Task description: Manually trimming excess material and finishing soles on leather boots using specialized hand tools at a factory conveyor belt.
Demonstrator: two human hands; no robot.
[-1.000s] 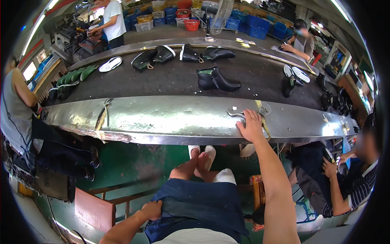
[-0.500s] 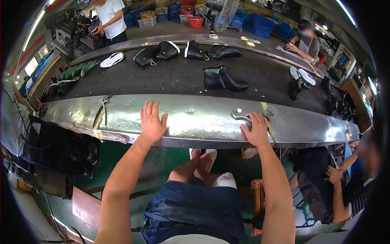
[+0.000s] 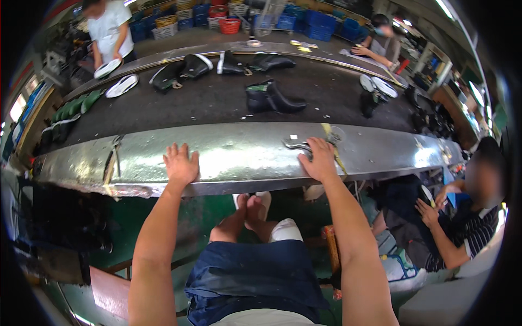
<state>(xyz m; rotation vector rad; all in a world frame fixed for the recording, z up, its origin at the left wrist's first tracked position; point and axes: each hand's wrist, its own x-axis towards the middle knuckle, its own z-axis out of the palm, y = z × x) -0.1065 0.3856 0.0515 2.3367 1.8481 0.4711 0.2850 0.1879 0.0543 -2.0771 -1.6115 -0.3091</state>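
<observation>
Metal ledge (image 3: 239, 157): both hands press flat, mid-frame.
Left hand (image 3: 180, 165): fingers spread, holding nothing.
Right hand (image 3: 318, 160): flat beside a small metal tool (image 3: 296, 145).
Tip: lean evenly on both palms.

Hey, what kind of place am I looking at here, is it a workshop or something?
Most likely a shoe factory line. Black boots and white soles lie on a long dark belt, other workers stand or sit along it, and stacked crates sit behind. Both hands, left hand and right hand, rest on its metal edge.
</observation>
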